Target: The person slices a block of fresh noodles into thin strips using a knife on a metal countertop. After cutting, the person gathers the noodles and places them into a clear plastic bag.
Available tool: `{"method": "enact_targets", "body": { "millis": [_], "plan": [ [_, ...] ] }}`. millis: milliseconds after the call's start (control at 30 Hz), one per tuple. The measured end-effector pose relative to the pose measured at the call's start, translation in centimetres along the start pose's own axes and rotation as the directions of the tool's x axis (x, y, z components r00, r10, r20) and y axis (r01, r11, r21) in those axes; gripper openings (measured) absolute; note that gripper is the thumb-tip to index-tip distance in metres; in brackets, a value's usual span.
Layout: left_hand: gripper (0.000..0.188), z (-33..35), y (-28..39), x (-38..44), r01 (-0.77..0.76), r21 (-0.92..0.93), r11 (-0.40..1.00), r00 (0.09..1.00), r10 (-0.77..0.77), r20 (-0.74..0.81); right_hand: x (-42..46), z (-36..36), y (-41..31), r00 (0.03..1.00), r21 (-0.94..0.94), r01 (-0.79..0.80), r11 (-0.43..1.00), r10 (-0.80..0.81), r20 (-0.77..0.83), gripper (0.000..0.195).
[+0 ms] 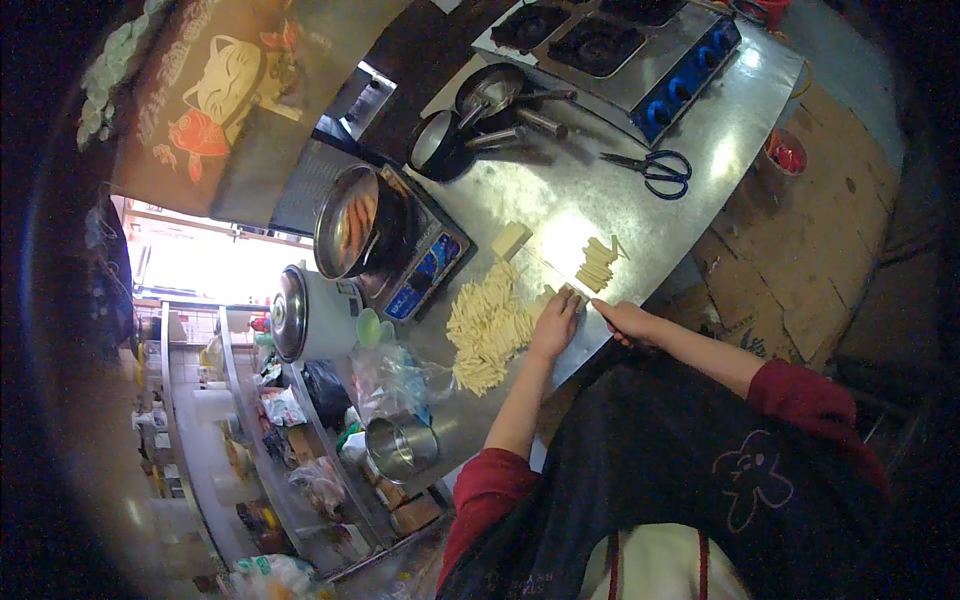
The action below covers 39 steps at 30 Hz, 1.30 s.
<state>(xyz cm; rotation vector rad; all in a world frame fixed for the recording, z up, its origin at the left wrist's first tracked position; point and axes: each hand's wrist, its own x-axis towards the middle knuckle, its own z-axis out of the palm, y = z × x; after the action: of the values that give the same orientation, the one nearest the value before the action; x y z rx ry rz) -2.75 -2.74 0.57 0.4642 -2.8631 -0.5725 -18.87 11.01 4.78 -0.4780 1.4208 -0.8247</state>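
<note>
My right hand (630,322) is closed around the handle of a kitchen knife. Its thin bright blade (556,271) points away to the upper left, close to the metal tabletop. Bent fingertips of my left hand (557,324) press on a pale yellow food piece beside the blade; the fingers hide most of it. Left of that hand lies a heap of pale yellow strips (487,330). A pale yellow block (511,240) sits near the blade's far end. Across the blade, on its right side, is a small row of cut strips (596,264).
Black-handled scissors (666,172) lie near the gas stove (600,49). Pans (491,94) stand beyond. A pot with reddish-brown contents (351,221) sits on an induction cooker (424,274). At left are a lidded cooker (315,311), plastic bags (394,375) and a steel pot (401,448).
</note>
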Motion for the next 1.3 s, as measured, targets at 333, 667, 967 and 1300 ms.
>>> {"method": "enact_targets", "body": {
  "millis": [333,667,967,1300],
  "plan": [
    [0.043,-0.5,-0.2,-0.1,-0.007,0.006,1.0,0.998,0.007,0.069,0.4,-0.5,-1.1,0.989,0.061,-0.135,0.989,0.13,0.077,0.061],
    [0.047,0.5,-0.3,-0.4,-0.016,-0.021,1.0,1.0,0.016,0.009,1.4,-1.0,-0.1,0.99,0.089,-0.11,0.99,0.101,0.095,0.064],
    [0.047,0.3,-0.4,-0.1,-0.013,0.049,0.999,0.997,0.01,0.074,3.9,0.3,-2.6,0.994,0.111,-0.082,0.99,0.072,0.085,0.06],
    [0.049,-1.7,0.9,-0.2,-0.002,0.169,0.986,0.99,-0.022,0.14,1.4,-0.6,-1.5,0.999,0.134,0.008,0.991,-0.013,0.043,0.059]
  ]
}}
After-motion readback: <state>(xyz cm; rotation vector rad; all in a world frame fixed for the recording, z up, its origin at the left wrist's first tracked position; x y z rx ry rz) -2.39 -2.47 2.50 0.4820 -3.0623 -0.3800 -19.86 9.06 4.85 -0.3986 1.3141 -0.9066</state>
